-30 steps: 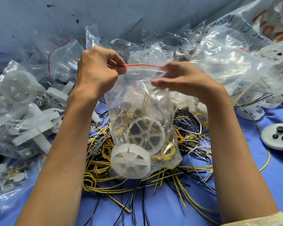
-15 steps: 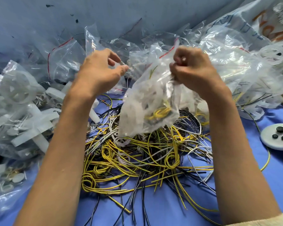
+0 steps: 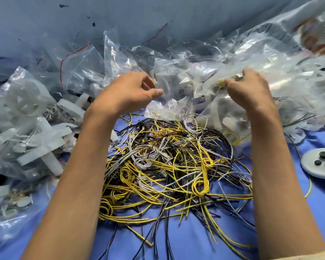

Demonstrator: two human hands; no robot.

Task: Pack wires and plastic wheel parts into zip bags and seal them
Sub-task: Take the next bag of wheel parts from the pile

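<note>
Bagged white wheel parts [image 3: 26,113] are heaped at the left. The left hand [image 3: 128,92] hovers loosely curled, holding nothing, above the tangled wires [image 3: 167,166]. The right hand [image 3: 251,91] pinches a filled zip bag [image 3: 210,85] against the bag pile. The orange print [image 3: 311,40] at far right is too blurred to read.

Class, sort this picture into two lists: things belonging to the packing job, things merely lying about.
Job: tangled wires; filled zip bag gripped by right hand; empty zip bags; bagged wheel parts.
Lying about: white disc carrying black bits; blue cloth.
</note>
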